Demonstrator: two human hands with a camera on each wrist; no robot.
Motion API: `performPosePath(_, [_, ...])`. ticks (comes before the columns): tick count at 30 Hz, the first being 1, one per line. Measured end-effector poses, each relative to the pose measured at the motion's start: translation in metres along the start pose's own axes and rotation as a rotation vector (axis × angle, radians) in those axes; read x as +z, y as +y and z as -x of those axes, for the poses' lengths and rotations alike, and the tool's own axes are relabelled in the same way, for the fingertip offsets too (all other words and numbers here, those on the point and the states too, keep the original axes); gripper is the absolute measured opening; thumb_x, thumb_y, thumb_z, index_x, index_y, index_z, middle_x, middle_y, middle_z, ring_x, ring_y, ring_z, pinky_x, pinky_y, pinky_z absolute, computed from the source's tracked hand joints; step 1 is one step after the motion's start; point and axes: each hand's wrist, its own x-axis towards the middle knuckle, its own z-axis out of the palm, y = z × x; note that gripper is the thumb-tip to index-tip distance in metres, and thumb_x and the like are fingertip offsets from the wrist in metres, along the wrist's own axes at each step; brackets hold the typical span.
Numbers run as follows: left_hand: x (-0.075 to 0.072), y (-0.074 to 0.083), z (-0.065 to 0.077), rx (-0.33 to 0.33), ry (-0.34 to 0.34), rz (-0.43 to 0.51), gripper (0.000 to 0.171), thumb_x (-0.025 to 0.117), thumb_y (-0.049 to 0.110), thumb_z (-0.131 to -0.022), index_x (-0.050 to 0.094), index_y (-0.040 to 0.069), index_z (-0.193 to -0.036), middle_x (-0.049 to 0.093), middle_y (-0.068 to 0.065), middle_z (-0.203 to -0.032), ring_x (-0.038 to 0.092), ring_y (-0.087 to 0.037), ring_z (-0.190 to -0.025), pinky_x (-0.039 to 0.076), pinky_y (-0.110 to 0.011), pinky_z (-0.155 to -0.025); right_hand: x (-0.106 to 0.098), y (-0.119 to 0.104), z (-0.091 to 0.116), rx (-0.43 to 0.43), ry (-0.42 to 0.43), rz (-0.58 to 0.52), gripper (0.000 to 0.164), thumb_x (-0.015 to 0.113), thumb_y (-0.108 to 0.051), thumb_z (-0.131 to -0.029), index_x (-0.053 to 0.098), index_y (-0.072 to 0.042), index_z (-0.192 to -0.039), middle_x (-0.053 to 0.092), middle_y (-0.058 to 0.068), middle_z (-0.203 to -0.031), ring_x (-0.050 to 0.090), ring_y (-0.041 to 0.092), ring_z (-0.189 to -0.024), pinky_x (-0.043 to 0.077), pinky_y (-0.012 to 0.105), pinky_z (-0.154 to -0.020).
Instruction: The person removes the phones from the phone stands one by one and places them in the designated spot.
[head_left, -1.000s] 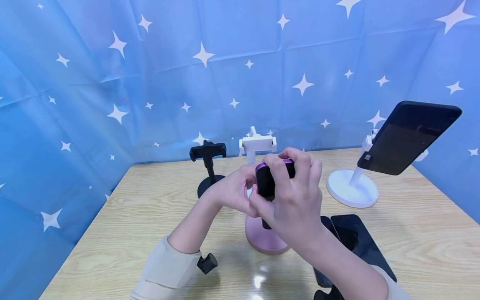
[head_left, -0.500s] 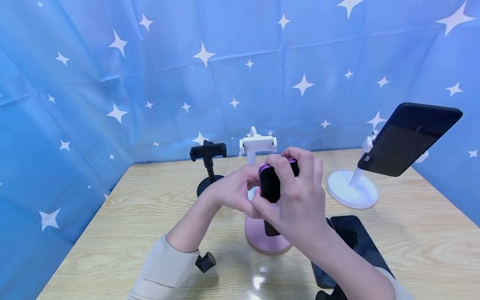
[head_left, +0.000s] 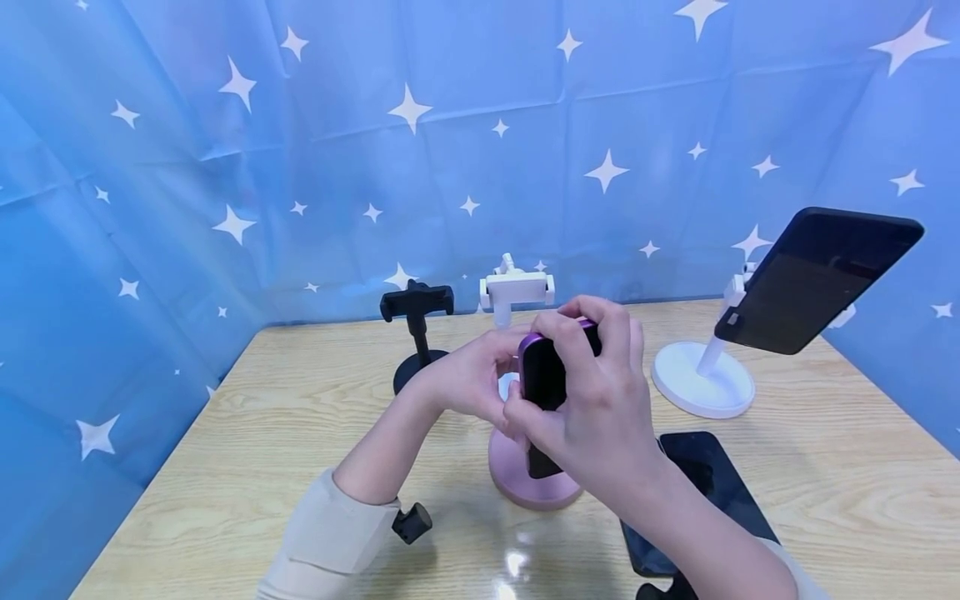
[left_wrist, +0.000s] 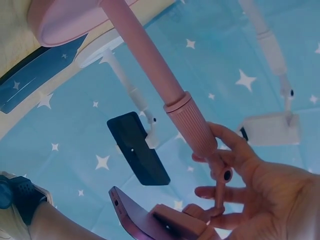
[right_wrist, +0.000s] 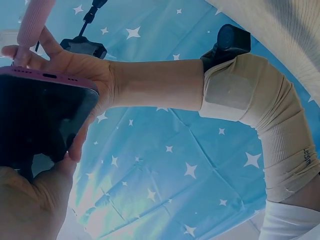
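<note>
In the head view my left hand (head_left: 476, 379) is at the top of a pink phone stand (head_left: 528, 483). Its fingers curl round the stand's neck and pink clamp head (left_wrist: 182, 220), as the left wrist view shows. My right hand (head_left: 600, 400) grips a purple-edged phone (head_left: 543, 375), screen facing me, fingers over its upper edge and thumb at its near side. The phone (left_wrist: 131, 216) lies against the clamp head; whether the clamp grasps it I cannot tell. My left thumb reaches the phone's edge in the right wrist view.
Behind stand a black phone stand (head_left: 417, 304) and a white one (head_left: 517, 288). At right, another white stand (head_left: 705, 379) bears a large dark device (head_left: 821, 279). A dark flat device (head_left: 723, 483) lies on the table by my right forearm. A starry blue cloth hangs behind.
The phone and my right hand have shifted slightly right and down. My left hand has stayed nearly in place on the pink stand.
</note>
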Motion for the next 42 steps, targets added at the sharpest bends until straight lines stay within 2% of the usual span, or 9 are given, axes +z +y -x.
performPosePath(5, [0.001, -0.004, -0.002, 0.047, 0.005, -0.02, 0.066, 0.077, 0.037, -0.071, 0.05, -0.007, -0.111, 0.054, -0.022, -0.107, 0.05, -0.019, -0.099, 0.047, -0.034, -0.085, -0.001, 0.002, 0.001, -0.003, -0.003, -0.038, 0.045, 0.068, -0.016, -0.063, 0.05, -0.007, -0.103, 0.04, 0.024, -0.109, 0.04, 0.04, -0.093, 0.037, 0.043, -0.068])
performPosePath(7, [0.001, -0.004, -0.002, 0.042, 0.008, -0.015, 0.073, 0.078, 0.042, -0.068, 0.049, -0.007, -0.113, 0.053, -0.022, -0.109, 0.051, -0.019, -0.1, 0.047, -0.035, -0.085, -0.002, 0.004, 0.001, -0.006, 0.012, -0.066, 0.045, 0.068, -0.015, -0.062, 0.05, -0.006, -0.103, 0.04, 0.025, -0.108, 0.041, 0.04, -0.093, 0.036, 0.044, -0.069])
performPosePath(13, [0.001, -0.001, -0.002, -0.005, 0.012, -0.024, 0.076, 0.081, 0.008, -0.056, 0.045, -0.006, -0.121, 0.049, -0.021, -0.121, 0.046, -0.018, -0.11, 0.047, -0.034, -0.088, -0.002, 0.006, 0.0, -0.007, 0.042, -0.14, 0.044, 0.065, -0.013, -0.061, 0.051, -0.005, -0.102, 0.041, 0.024, -0.106, 0.041, 0.038, -0.095, 0.033, 0.047, -0.072])
performPosePath(17, [0.001, -0.001, -0.002, 0.002, 0.014, -0.017, 0.075, 0.083, 0.012, -0.06, 0.045, -0.006, -0.122, 0.046, -0.022, -0.124, 0.045, -0.019, -0.114, 0.045, -0.035, -0.092, -0.003, 0.006, 0.0, -0.004, 0.044, -0.175, 0.042, 0.065, -0.013, -0.063, 0.051, -0.005, -0.102, 0.041, 0.023, -0.107, 0.042, 0.036, -0.098, 0.035, 0.045, -0.073])
performPosePath(21, [0.003, 0.0, -0.003, 0.023, 0.02, -0.017, 0.065, 0.079, 0.002, -0.063, 0.046, -0.005, -0.118, 0.046, -0.021, -0.122, 0.044, -0.02, -0.114, 0.044, -0.035, -0.094, -0.005, 0.008, 0.0, -0.02, 0.05, -0.202, 0.041, 0.064, -0.014, -0.064, 0.053, -0.002, -0.102, 0.042, 0.025, -0.105, 0.044, 0.033, -0.098, 0.042, 0.033, -0.073])
performPosePath(25, [0.004, 0.0, -0.002, 0.015, 0.03, -0.024, 0.065, 0.078, -0.001, -0.063, 0.046, -0.005, -0.12, 0.045, -0.021, -0.125, 0.042, -0.02, -0.118, 0.043, -0.035, -0.095, -0.005, 0.009, -0.001, -0.035, 0.055, -0.219, 0.04, 0.063, -0.015, -0.065, 0.053, 0.001, -0.101, 0.042, 0.026, -0.104, 0.045, 0.031, -0.098, 0.043, 0.023, -0.074])
performPosePath(35, [0.01, -0.003, 0.0, -0.005, 0.055, 0.0, 0.071, 0.075, 0.0, -0.063, 0.042, -0.007, -0.125, 0.039, -0.021, -0.133, 0.035, -0.019, -0.126, 0.04, -0.035, -0.099, -0.005, 0.011, 0.001, -0.023, 0.05, -0.273, 0.041, 0.065, -0.019, -0.07, 0.054, 0.003, -0.103, 0.043, 0.026, -0.105, 0.045, 0.028, -0.102, 0.043, 0.016, -0.081])
performPosePath(39, [0.014, -0.005, 0.004, -0.001, 0.094, -0.003, 0.072, 0.074, -0.003, -0.064, 0.04, -0.008, -0.127, 0.037, -0.022, -0.135, 0.035, -0.021, -0.127, 0.039, -0.036, -0.099, -0.006, 0.013, 0.002, -0.024, 0.039, -0.312, 0.044, 0.07, -0.017, -0.068, 0.054, 0.003, -0.104, 0.044, 0.022, -0.108, 0.045, 0.028, -0.102, 0.045, 0.017, -0.079])
performPosePath(42, [0.018, -0.006, 0.007, -0.001, 0.143, -0.008, 0.064, 0.07, -0.003, -0.068, 0.042, -0.007, -0.125, 0.039, -0.022, -0.132, 0.039, -0.022, -0.125, 0.041, -0.036, -0.097, -0.007, 0.011, 0.001, -0.029, 0.023, -0.319, 0.045, 0.071, -0.016, -0.067, 0.054, 0.003, -0.104, 0.045, 0.022, -0.107, 0.045, 0.027, -0.102, 0.046, 0.016, -0.077])
